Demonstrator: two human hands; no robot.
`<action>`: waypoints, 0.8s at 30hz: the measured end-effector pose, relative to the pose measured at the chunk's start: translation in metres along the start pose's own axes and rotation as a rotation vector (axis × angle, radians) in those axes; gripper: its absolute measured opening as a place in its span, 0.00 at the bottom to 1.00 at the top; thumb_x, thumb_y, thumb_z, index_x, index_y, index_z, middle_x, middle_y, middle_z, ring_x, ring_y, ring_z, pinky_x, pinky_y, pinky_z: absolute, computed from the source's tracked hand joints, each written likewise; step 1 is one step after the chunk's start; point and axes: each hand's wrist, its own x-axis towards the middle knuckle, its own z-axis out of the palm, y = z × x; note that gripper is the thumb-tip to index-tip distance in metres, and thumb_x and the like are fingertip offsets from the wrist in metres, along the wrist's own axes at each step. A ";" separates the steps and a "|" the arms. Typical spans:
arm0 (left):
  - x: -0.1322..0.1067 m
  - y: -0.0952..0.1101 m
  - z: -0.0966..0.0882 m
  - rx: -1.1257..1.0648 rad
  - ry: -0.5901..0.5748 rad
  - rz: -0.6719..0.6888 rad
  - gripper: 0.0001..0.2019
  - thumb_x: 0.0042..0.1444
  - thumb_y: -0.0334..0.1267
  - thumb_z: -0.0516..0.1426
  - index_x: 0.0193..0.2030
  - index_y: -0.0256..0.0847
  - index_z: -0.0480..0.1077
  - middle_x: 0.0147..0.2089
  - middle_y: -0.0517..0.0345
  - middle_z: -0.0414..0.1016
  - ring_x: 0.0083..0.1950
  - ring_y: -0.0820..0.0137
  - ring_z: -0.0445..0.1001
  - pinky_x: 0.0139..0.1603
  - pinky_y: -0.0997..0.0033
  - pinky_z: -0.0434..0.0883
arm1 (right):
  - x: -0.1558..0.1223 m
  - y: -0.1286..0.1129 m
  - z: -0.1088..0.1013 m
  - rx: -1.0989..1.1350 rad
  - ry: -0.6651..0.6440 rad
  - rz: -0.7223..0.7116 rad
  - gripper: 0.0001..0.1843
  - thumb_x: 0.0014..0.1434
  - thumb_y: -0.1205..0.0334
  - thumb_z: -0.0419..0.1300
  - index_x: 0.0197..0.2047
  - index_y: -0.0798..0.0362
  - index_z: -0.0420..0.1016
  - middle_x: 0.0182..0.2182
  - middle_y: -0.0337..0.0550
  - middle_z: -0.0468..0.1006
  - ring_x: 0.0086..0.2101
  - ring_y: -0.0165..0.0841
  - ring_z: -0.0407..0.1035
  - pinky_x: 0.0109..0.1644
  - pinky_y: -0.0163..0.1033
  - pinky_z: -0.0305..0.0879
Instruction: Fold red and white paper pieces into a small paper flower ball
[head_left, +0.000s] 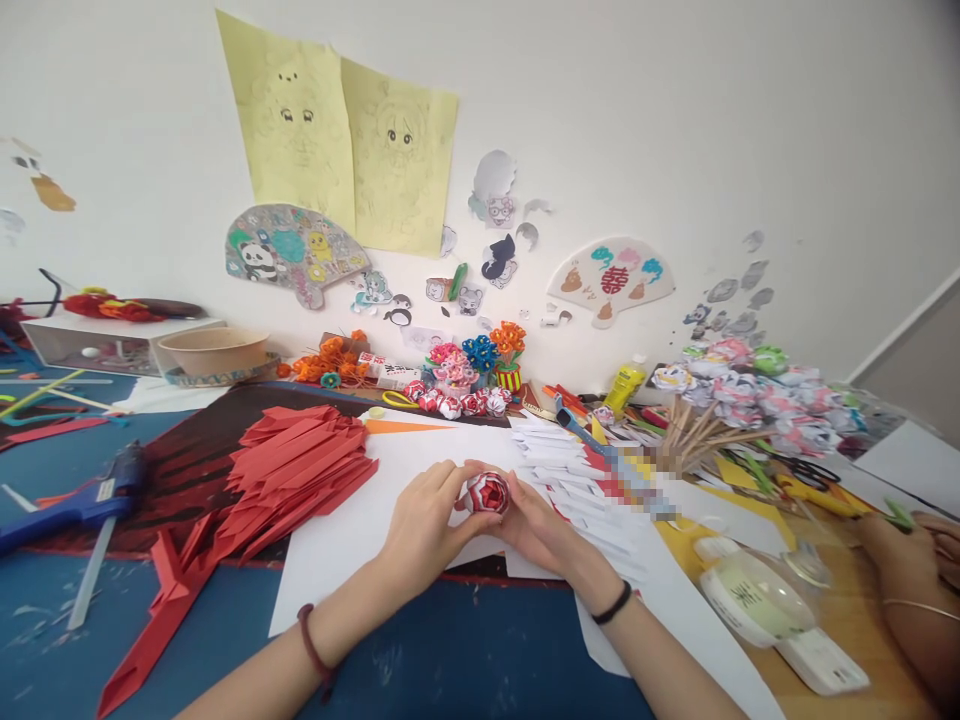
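Between my two hands is a red and white paper flower [486,494], rolled up like a rose with its top facing me. The fingers and thumb of my left hand [431,510] are curled round its left side. My right hand [538,525] closes on it from the right. White paper sheets [337,545] lie under my hands. To the left is a heap of folded red paper strips [296,470]. Just right of my hands lies a stack of folded white paper strips [562,480].
A blue glue gun [112,500] rests at the left. Finished red and white paper flowers [450,403] line the wall. A bunch of paper flowers on sticks [750,390] lies at the right, near scissors [814,472]. Another person's hands [900,550] are at the right edge, past a clear-lidded container [757,595].
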 end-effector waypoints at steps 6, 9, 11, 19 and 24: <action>0.000 0.006 0.002 -0.060 -0.025 -0.274 0.17 0.60 0.55 0.56 0.43 0.43 0.69 0.35 0.61 0.72 0.35 0.68 0.72 0.35 0.71 0.63 | 0.001 0.000 0.003 0.013 0.000 -0.061 0.33 0.59 0.43 0.63 0.63 0.48 0.65 0.46 0.48 0.74 0.45 0.36 0.71 0.54 0.47 0.66; 0.001 0.006 -0.001 -0.062 -0.058 -0.344 0.19 0.61 0.58 0.53 0.36 0.42 0.67 0.31 0.62 0.72 0.31 0.69 0.70 0.31 0.71 0.60 | 0.003 0.002 0.003 -0.023 0.031 -0.087 0.30 0.57 0.50 0.68 0.60 0.49 0.68 0.44 0.46 0.74 0.43 0.34 0.71 0.51 0.44 0.67; 0.002 0.005 -0.004 -0.095 -0.069 -0.331 0.18 0.63 0.56 0.52 0.36 0.42 0.68 0.31 0.62 0.73 0.30 0.70 0.69 0.31 0.71 0.60 | 0.004 0.003 0.000 -0.025 0.034 -0.112 0.24 0.59 0.50 0.66 0.54 0.52 0.73 0.41 0.45 0.75 0.39 0.33 0.71 0.47 0.42 0.68; 0.004 0.004 -0.016 -0.295 0.097 0.017 0.03 0.64 0.37 0.55 0.41 0.41 0.68 0.36 0.60 0.72 0.34 0.73 0.68 0.36 0.73 0.65 | 0.004 0.006 -0.011 -0.018 0.029 -0.118 0.27 0.65 0.41 0.54 0.41 0.58 0.78 0.32 0.48 0.76 0.30 0.34 0.73 0.38 0.41 0.70; 0.004 0.005 -0.018 -0.346 0.042 0.116 0.03 0.63 0.36 0.57 0.42 0.41 0.69 0.36 0.59 0.73 0.38 0.72 0.69 0.39 0.72 0.66 | 0.004 0.005 -0.011 -0.041 0.067 -0.142 0.24 0.66 0.44 0.54 0.38 0.57 0.78 0.31 0.46 0.76 0.31 0.33 0.72 0.38 0.40 0.69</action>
